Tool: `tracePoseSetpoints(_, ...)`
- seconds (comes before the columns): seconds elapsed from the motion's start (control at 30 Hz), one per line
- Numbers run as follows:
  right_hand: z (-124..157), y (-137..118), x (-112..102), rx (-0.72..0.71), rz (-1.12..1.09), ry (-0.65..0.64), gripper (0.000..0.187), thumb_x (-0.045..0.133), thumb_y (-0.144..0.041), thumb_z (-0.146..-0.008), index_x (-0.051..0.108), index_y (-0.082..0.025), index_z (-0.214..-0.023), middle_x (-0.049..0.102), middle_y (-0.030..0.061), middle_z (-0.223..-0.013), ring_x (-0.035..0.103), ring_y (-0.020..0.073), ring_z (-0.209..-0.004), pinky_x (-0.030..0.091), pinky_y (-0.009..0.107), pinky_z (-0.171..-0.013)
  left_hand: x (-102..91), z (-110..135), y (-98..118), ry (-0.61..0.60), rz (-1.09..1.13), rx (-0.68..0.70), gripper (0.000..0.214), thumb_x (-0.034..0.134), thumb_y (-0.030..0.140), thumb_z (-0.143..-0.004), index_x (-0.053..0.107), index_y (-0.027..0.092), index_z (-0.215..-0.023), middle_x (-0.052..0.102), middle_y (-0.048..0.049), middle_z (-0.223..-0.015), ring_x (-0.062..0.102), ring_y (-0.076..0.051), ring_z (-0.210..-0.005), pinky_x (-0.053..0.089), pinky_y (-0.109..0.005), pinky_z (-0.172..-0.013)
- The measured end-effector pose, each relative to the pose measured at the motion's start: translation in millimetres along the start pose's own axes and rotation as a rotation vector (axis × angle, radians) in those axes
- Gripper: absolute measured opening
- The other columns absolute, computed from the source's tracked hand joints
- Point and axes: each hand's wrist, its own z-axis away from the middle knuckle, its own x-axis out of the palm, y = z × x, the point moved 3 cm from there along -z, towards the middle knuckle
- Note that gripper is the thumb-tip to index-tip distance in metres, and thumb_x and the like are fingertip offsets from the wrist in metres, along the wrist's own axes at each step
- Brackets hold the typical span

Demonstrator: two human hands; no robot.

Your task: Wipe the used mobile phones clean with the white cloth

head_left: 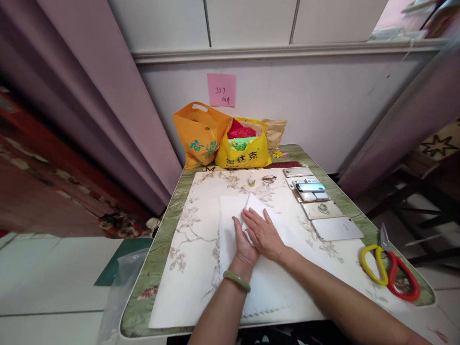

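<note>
A white cloth with zigzag-cut edges lies on the table, one corner folded over. My right hand rests flat on the folded part, fingers stretched out and pointing away from me. Close against it, my left hand sits on the cloth with its palm turned up and its thumb extended. The other left fingers are partly hidden by the right hand. A green bangle circles the left wrist.
Scissors with yellow and red handles lie at right. Several phones line the right side. Beyond the cloth are a small bottle and glasses. An orange bag and a yellow bag stand at the back.
</note>
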Motion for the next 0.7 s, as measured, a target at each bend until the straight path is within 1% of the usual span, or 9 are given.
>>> tracePoseSetpoints(0.07, -6, 1, -1, 0.007, 0.031, -0.062, 0.051, 0.03, -0.034, -0.1, 0.029, -0.02, -0.15, 0.033, 0.0065, -0.153, 0.024, 0.0248, -0.144, 0.017, 0.057, -0.116, 4.4, 0, 1, -0.031, -0.021, -0.019, 0.06, 0.042, 0.068, -0.085, 0.064, 0.023, -0.118, 0.065, -0.0083, -0.122, 0.057, -0.023, -0.12, 0.046, -0.035, -0.1)
tracePoseSetpoints(0.13, -15, 5, -1, 0.029, 0.053, -0.095, 0.055, 0.03, -0.038, -0.1, 0.023, -0.019, -0.152, 0.026, 0.0077, -0.156, 0.019, 0.0245, -0.145, 0.014, 0.057, -0.116, 6.5, -1, 2, -0.05, -0.055, -0.042, 0.064, 0.041, 0.071, -0.083, 0.062, 0.023, -0.121, 0.063, -0.0097, -0.126, 0.054, -0.026, -0.124, 0.045, -0.039, -0.102)
tracePoseSetpoints(0.27, -33, 24, 0, 0.124, 0.062, -0.11, 0.063, 0.028, -0.048, -0.099, 0.015, -0.018, -0.153, 0.021, 0.0097, -0.157, 0.015, 0.0251, -0.146, 0.013, 0.057, -0.115, 5.2, -4, 2, -0.036, -0.1, -0.054, 0.068, 0.043, 0.073, -0.081, 0.062, 0.021, -0.12, 0.061, -0.0128, -0.128, 0.053, -0.031, -0.123, 0.043, -0.046, -0.101)
tracePoseSetpoints(0.37, -37, 45, 0, 0.211, 0.082, -0.093, 0.063, 0.023, -0.048, -0.1, 0.014, -0.016, -0.153, 0.021, 0.0108, -0.157, 0.015, 0.0245, -0.146, 0.009, 0.058, -0.115, 7.4, -2, -1, -0.077, -0.086, -0.022, 0.068, 0.043, 0.073, -0.08, 0.061, 0.023, -0.122, 0.061, -0.0126, -0.129, 0.053, -0.031, -0.123, 0.043, -0.049, -0.1)
tracePoseSetpoints(0.43, -30, 57, 0, 0.257, 0.118, -0.067, 0.061, 0.021, -0.047, -0.101, 0.016, -0.015, -0.153, 0.022, 0.011, -0.157, 0.015, 0.0245, -0.146, 0.006, 0.059, -0.115, 9.5, -1, -2, -0.102, -0.074, -0.006, 0.066, 0.043, 0.073, -0.081, 0.061, 0.024, -0.122, 0.061, -0.0126, -0.129, 0.054, -0.032, -0.123, 0.043, -0.05, -0.1)
tracePoseSetpoints(0.5, -17, 64, 1, 0.272, 0.163, -0.034, 0.06, 0.02, -0.045, -0.101, 0.016, -0.015, -0.153, 0.021, 0.0105, -0.157, 0.014, 0.0246, -0.146, 0.003, 0.059, -0.115, 10.3, 0, -3, -0.09, -0.07, 0.013, 0.065, 0.043, 0.072, -0.082, 0.062, 0.024, -0.122, 0.062, -0.0122, -0.128, 0.054, -0.031, -0.122, 0.042, -0.049, -0.1)
tracePoseSetpoints(0.6, 6, 59, 0, 0.189, 0.221, 0.005, 0.06, 0.023, -0.044, -0.101, 0.012, -0.017, -0.153, 0.019, 0.0087, -0.158, 0.013, 0.0243, -0.146, -0.003, 0.058, -0.115, 10.4, 0, -1, -0.074, -0.069, 0.036, 0.065, 0.041, 0.071, -0.083, 0.061, 0.023, -0.123, 0.06, -0.0118, -0.132, 0.052, -0.029, -0.125, 0.042, -0.046, -0.102)
tracePoseSetpoints(0.7, 21, 42, -2, 0.07, 0.236, 0.007, 0.063, 0.025, -0.046, -0.101, 0.006, -0.019, -0.154, 0.016, 0.0067, -0.158, 0.012, 0.0231, -0.147, -0.007, 0.056, -0.116, 8.3, 0, 0, -0.055, -0.081, 0.009, 0.067, 0.041, 0.07, -0.084, 0.061, 0.022, -0.125, 0.057, -0.0117, -0.135, 0.051, -0.03, -0.126, 0.041, -0.045, -0.104)
